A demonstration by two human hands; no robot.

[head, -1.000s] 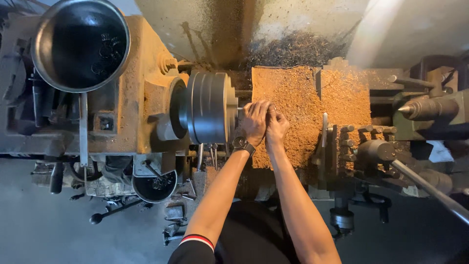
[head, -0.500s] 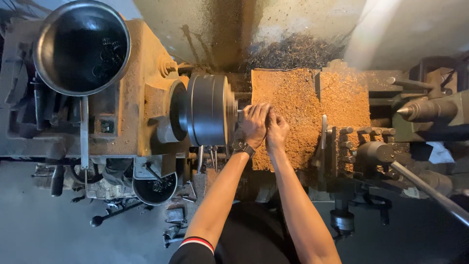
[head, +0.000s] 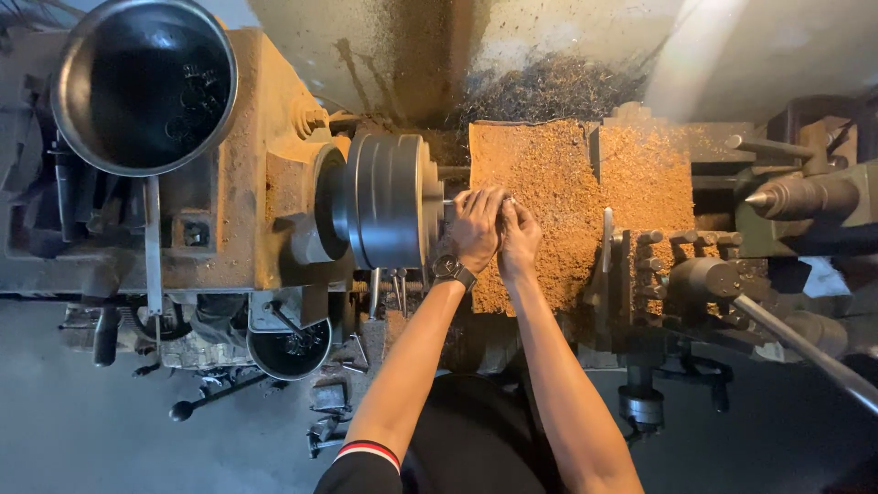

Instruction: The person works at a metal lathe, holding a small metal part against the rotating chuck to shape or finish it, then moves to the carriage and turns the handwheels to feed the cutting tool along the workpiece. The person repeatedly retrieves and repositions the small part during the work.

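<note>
Seen from above, a metal lathe runs across the middle of the frame, coated in orange-brown dust. At the centre, the person's two bare hands meet just right of the round grey chuck. The left hand, with one dark wristwatch on its wrist, is curled with its fingers towards the chuck face; the right hand presses against it, fingers bent. Both hands are closed around something small at the chuck's centre, but what they grip is hidden by the fingers. Right of the hands, a thick bed of orange shavings covers the machine, filling the room there up to the tool post in the right middle. At the far right, one pointed tailstock centre aims left, well apart from the hands. One long lever slants to the lower right edge. In the upper left corner sits one large round metal bowl; one smaller bowl sits below the chuck. Dark curly swarf is heaped along the top centre. Grey floor lies open at lower left.
</note>
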